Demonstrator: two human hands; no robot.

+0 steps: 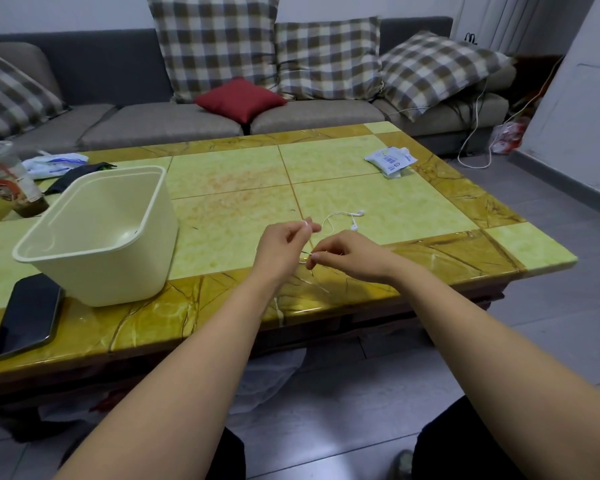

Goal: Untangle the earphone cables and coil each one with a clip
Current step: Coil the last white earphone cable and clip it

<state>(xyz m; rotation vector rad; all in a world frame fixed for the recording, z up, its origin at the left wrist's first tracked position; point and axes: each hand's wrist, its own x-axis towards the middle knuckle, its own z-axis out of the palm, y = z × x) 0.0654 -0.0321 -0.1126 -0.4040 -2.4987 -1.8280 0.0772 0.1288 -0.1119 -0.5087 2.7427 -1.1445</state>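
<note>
Low table (447, 252), yellow-green tiles with a brown veined border. Over its near edge the left hand (284, 244) pinches the white earphone cable (338, 213) at fingertip; the right hand (342, 252) pinches it lower down. Earbuds (354, 226) lie on the tile just beyond. Cream tub (118, 271) to the left, phone (26, 315) beside it. Grey sofa (153, 123) behind, with checked cushions (215, 46) and one red cushion (241, 98).

The white earphone cable (329, 221), pinched by the left hand (284, 244) and the right hand (343, 252), is too thin to trace between them. At 10 o'clock the plastic cup (7, 181) is cut off by the left edge, and the tub (94, 237) hides part of a black cloth (73, 174). Print on the packets (390, 161) at 1 o'clock is too small to read.
</note>
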